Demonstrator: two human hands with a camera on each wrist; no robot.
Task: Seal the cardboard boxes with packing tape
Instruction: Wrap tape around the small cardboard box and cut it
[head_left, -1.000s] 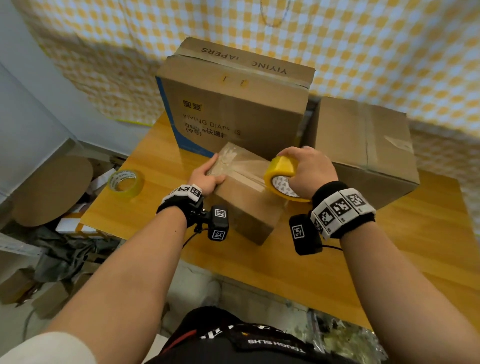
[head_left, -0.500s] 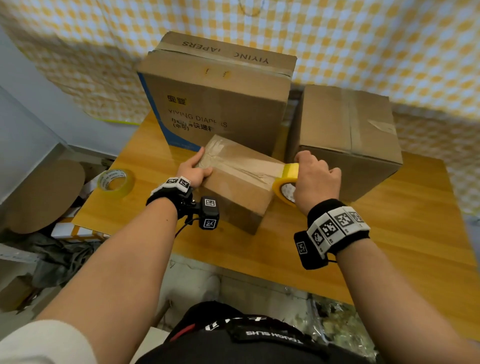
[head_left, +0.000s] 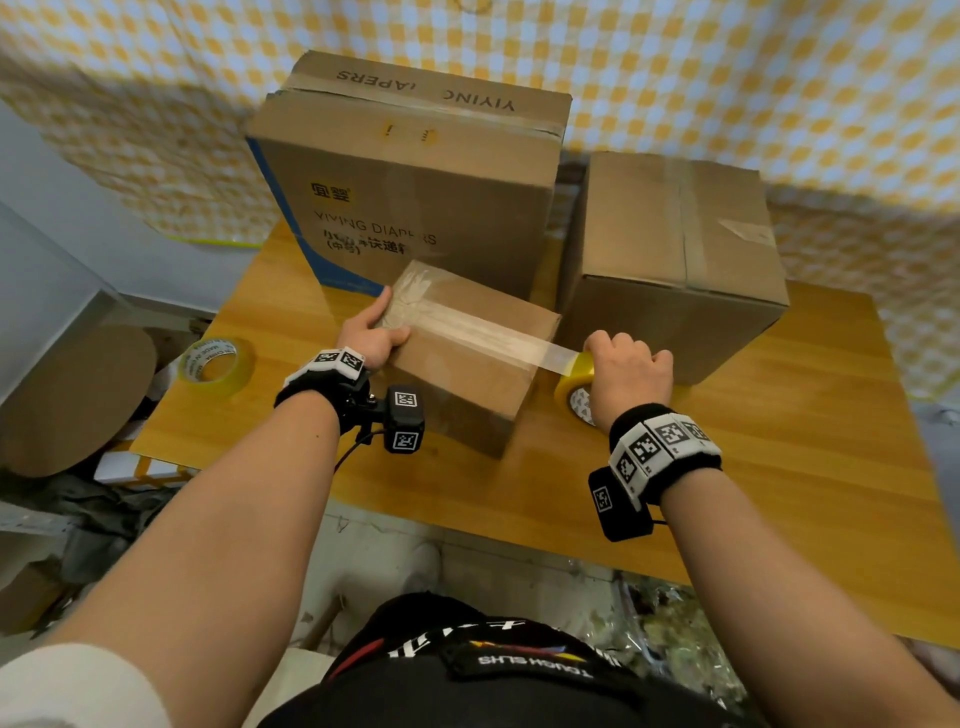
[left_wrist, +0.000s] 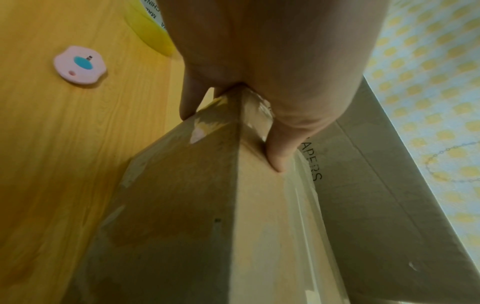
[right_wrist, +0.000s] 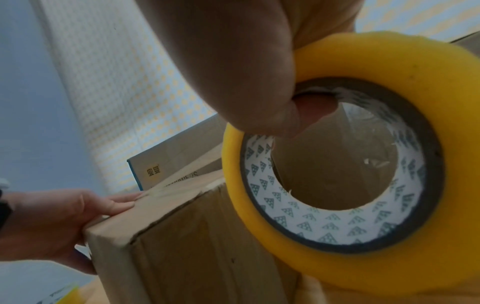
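The small box (head_left: 462, 358) sits near the front edge of the bench (head_left: 779, 467), in front of the two bigger boxes. A strip of tape (head_left: 519, 343) runs along its top, lengthwise from the far left corner toward the right end, and past that end it hangs in the air, stretched to the tape roll (head_left: 574, 387). So the strip's long axis and the box's long axis agree, and the roll lies off the box's right end, lower than the top face. I judge the next move turns on that: the free span has to come down over the right end face.

My right hand (head_left: 628, 379) is curled around the roll, thumb hooked into the core as the right wrist view shows. My left hand (head_left: 371, 332) grips the far left corner of the box, thumb on top over the tape, fingers down the side.

The right end face is turned away from my head, so I cannot tell how far tape reaches there. A spare tape roll (head_left: 215, 366) lies at the left edge of the bench, and a small pink disc (left_wrist: 80, 64) nearby shows only in the left wrist view.
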